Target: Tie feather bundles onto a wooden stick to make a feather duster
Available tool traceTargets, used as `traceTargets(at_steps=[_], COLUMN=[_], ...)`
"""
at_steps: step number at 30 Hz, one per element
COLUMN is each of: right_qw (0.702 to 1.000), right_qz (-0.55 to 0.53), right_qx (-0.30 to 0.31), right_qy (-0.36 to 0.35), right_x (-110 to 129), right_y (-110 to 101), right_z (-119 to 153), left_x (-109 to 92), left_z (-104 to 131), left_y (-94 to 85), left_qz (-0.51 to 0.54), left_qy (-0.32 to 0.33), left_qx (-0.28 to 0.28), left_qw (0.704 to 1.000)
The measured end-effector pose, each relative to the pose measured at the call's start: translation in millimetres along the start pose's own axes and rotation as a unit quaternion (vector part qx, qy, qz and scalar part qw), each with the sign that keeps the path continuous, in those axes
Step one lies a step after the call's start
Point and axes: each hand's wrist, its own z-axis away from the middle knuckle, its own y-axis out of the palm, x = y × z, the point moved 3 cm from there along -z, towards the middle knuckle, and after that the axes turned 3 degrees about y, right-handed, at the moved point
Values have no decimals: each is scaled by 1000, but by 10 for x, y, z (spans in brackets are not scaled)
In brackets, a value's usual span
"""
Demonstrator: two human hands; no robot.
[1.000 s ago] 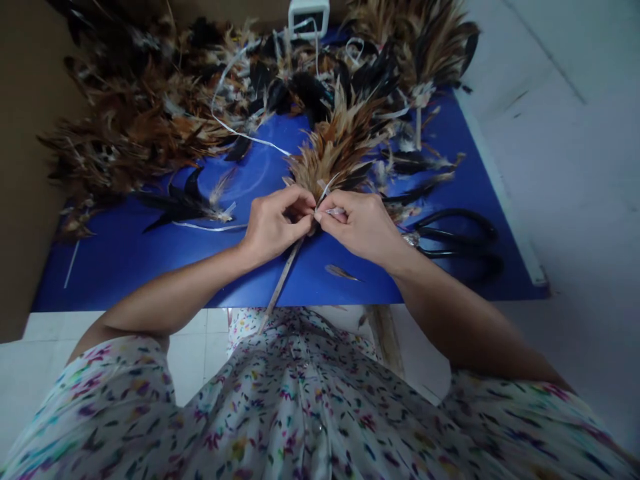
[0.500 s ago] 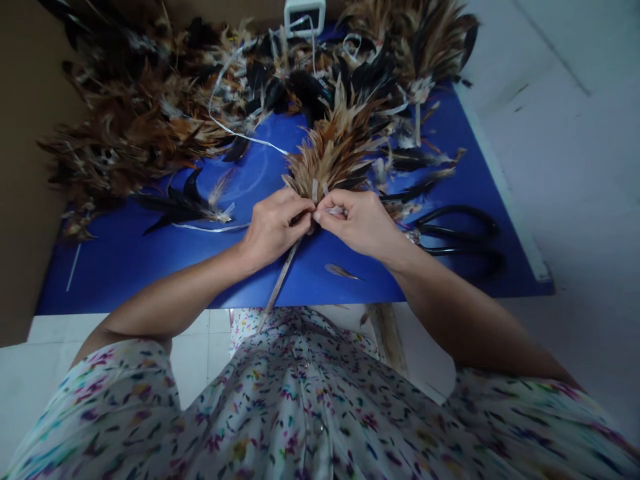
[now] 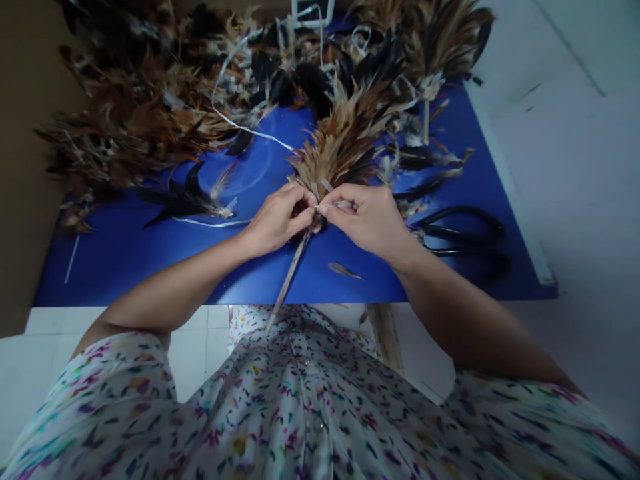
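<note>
The left hand and the right hand meet at the neck of a feather duster in the middle of the blue bench. The left hand is pinched closed on the neck; whether its fingertips also catch the tie is too small to tell. The right hand grips a white plastic strip between thumb and bent fingers. The duster's brown feathers fan out away from the person, and its wooden stick slants back across the front edge of the bench toward the floral shirt.

Black-handled scissors lie just beside the right wrist, their blades mostly hidden. A single feather rests near the front edge, between the forearms. Left of the left hand lies a bunch of black feathers, with a large pile of brown feathers beyond it. A second feather bundle sits at the far right, and a long white ribbon curls among the feathers behind the duster.
</note>
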Motion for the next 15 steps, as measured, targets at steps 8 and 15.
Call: traceTargets(at_steps=[8, 15], right_qw=[993, 985], right_qz=[-103, -147], right_qx=[35, 33], right_qy=[57, 86], right_x=[-19, -12], right_y=[41, 64], right_z=[-44, -34], left_x=[32, 58], left_z=[7, 30], left_y=[32, 48], left_qz=[81, 96], left_qy=[-35, -50], left_qx=[-5, -36], left_qw=[996, 993])
